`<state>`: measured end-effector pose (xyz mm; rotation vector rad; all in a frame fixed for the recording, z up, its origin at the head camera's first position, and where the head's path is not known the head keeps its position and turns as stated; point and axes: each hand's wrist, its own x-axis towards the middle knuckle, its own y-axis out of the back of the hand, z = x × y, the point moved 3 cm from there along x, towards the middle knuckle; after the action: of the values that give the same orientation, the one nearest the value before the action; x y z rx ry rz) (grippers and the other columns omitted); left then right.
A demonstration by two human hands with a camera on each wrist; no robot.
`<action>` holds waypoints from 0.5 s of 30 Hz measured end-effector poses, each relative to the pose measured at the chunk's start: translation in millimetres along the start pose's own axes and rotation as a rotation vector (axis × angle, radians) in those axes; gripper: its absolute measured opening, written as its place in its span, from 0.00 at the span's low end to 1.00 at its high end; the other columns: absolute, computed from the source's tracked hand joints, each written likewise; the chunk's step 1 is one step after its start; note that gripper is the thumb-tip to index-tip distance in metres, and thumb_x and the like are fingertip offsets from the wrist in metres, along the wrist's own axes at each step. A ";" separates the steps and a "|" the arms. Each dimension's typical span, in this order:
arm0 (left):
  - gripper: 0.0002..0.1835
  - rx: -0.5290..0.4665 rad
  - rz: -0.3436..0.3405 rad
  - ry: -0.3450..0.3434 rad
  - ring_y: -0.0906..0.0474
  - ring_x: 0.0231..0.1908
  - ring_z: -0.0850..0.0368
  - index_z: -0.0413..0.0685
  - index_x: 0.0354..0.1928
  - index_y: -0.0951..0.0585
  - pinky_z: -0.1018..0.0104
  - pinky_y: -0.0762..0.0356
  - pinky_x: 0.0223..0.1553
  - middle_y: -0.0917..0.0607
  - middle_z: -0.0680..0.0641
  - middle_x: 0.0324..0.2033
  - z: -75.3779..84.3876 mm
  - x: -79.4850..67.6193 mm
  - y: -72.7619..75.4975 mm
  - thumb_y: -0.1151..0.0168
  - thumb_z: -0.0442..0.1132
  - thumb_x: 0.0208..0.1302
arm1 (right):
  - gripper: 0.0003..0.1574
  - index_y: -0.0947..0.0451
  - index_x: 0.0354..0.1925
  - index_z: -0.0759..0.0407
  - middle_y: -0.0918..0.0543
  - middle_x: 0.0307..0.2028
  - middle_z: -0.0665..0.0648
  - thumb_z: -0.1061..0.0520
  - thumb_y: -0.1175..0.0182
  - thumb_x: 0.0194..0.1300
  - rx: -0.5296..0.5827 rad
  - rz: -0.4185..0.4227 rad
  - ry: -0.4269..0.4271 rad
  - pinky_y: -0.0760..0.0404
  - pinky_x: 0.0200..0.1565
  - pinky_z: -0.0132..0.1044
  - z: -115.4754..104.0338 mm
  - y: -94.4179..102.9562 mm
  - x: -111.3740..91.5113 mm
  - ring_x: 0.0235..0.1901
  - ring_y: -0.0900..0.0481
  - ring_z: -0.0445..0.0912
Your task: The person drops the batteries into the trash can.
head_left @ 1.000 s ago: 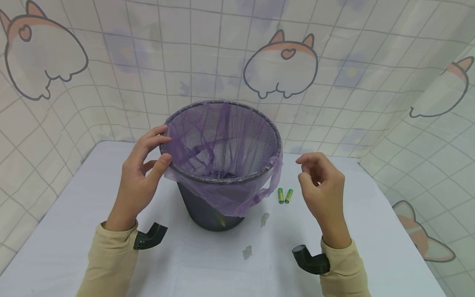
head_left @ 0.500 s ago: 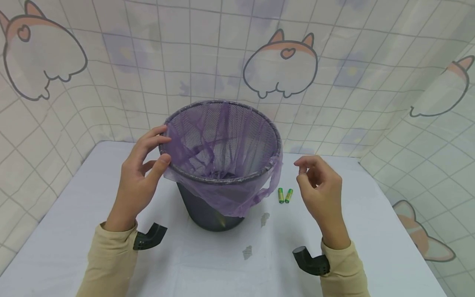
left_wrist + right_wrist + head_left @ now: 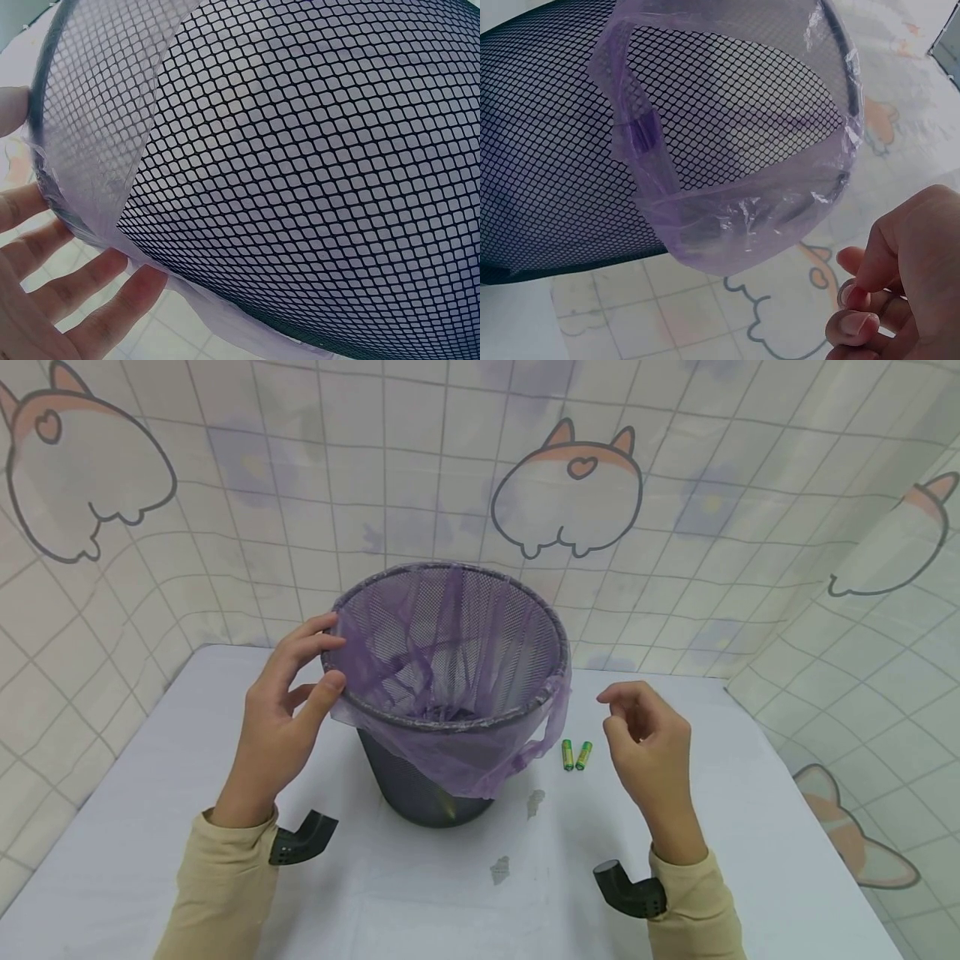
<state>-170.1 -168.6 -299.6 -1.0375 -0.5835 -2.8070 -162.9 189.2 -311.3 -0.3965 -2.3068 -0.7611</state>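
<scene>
A dark mesh wastebasket (image 3: 408, 789) stands on the white table, its mouth tilted towards me. A thin purple bin liner (image 3: 468, 764) lines it and folds down over the rim, with a loose strip hanging at the right. My left hand (image 3: 281, 718) rests at the left of the rim, fingers spread. In the left wrist view, several fingertips (image 3: 142, 281) touch the liner along the rim. My right hand (image 3: 652, 747) is held in the air right of the basket, fingers loosely bent, nothing between them. Left of it lie two green batteries, one battery (image 3: 567, 755) beside another battery (image 3: 583, 756).
Two small grey patches, the nearer patch (image 3: 500, 869) and the farther patch (image 3: 535, 802), mark the white tabletop (image 3: 435, 902). Behind it hangs a tiled-pattern curtain (image 3: 420, 468) with cartoon corgi prints. Each wrist carries a black camera mount, the left mount (image 3: 303, 838) and right mount (image 3: 628, 888).
My right hand has dropped slightly, and its thumb and index fingertip first drew nearer, then parted a little. The left hand, wastebasket and batteries stay where they were.
</scene>
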 end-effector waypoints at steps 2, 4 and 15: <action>0.19 -0.002 -0.001 -0.001 0.35 0.68 0.60 0.47 0.61 0.26 0.79 0.25 0.48 0.31 0.53 0.68 -0.1 0.0 -0.1 0.43 0.33 0.68 | 0.18 0.20 0.36 0.63 0.33 0.19 0.50 0.76 0.50 0.52 -0.016 0.001 -0.007 0.41 0.19 0.30 -1.4 -0.4 -0.4 0.17 0.40 0.36; 0.19 -0.004 -0.001 -0.002 0.35 0.68 0.60 0.47 0.60 0.26 0.79 0.25 0.48 0.31 0.53 0.68 -0.2 -0.1 -0.1 0.43 0.33 0.68 | 0.17 0.21 0.36 0.65 0.33 0.19 0.51 0.77 0.51 0.51 -0.027 -0.003 -0.013 0.41 0.19 0.30 -6.1 -0.4 -0.5 0.17 0.41 0.36; 0.19 -0.002 0.004 -0.010 0.34 0.68 0.60 0.46 0.60 0.25 0.80 0.25 0.48 0.31 0.52 0.68 -0.4 0.3 -0.2 0.43 0.33 0.68 | 0.18 0.19 0.36 0.62 0.31 0.20 0.50 0.76 0.49 0.53 -0.036 -0.018 -0.034 0.41 0.20 0.29 4.2 -1.7 -4.2 0.17 0.40 0.37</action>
<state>-170.6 -168.6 -299.7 -1.0523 -0.5792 -2.8013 -162.8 190.1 -317.4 -0.4084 -2.3342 -0.8113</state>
